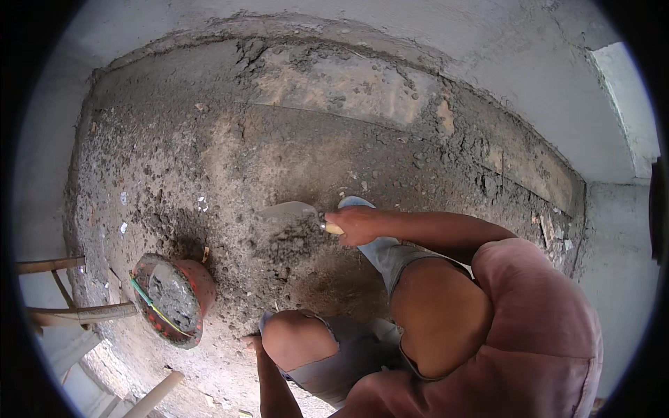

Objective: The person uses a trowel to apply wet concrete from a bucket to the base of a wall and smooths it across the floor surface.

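Note:
My right hand [357, 224] grips the wooden handle of a steel trowel [287, 210], whose blade points left just above a dark heap of wet mortar [296, 242] on the rough floor. My left hand [252, 342] is low by my left knee [296, 338], close to the floor. It is mostly hidden, so its fingers cannot be made out. A red, worn pan [198, 279] holding grey mortar lies tilted on the floor to the left of my knees. I am squatting, in a pink shirt and grey shorts.
A blue sandal [355, 203] shows behind my right hand. Wooden poles [52, 265] stick in from the left edge, and another pole [155, 394] lies at the bottom left. A raised mortar-smeared ledge [362, 83] and pale walls [529, 56] bound the floor.

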### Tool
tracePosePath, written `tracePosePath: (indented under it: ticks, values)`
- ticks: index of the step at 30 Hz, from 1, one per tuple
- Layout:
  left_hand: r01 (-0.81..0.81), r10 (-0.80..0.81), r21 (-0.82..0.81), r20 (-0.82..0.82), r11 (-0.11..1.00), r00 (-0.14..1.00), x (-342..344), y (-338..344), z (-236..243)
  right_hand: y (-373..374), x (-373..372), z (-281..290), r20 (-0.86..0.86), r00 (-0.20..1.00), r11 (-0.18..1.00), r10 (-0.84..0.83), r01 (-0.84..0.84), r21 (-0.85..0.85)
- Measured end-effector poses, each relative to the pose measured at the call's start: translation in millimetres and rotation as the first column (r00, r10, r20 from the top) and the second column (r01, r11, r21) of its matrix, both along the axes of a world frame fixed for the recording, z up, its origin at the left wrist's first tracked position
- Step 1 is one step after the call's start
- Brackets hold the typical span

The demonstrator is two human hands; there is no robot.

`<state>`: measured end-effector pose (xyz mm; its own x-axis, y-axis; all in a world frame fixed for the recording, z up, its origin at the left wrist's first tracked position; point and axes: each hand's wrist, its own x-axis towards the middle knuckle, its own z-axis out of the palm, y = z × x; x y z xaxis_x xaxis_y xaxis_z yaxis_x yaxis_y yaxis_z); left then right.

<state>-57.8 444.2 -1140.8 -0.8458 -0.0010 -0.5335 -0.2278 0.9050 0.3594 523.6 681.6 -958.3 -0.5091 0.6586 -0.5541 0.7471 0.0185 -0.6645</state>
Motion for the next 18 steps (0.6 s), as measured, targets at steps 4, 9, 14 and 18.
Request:
tracePosePath:
  ticks: [4, 9, 14, 18]
  values:
    - [0.062, -0.060, -0.026, 0.062, 0.998, 0.996, 16.6, -1.6, 8.6, 79.7, 16.0, 17.8, -0.168, 0.761, 0.777, -0.626, 0.590, -0.220]
    - [0.210, -0.200, -0.033, 0.197, 0.977, 0.960, 49.1, 19.9, 1.5, 92.7, 143.9, -62.0, -0.363, -0.087, 0.034, -0.928, 0.949, -0.315]
    - [0.250, -0.236, -0.017, 0.268, 0.968, 0.934, 48.2, 33.9, 20.4, -98.0, 280.9, -74.6, -0.286, -0.707, -0.599, -0.646, 0.703, -0.384]
    - [0.332, -0.306, -0.027, 0.323, 0.943, 0.896, 53.8, 48.6, 28.9, -75.4, 257.2, -55.1, -0.379, -0.872, -0.835, -0.308, 0.439, -0.332]
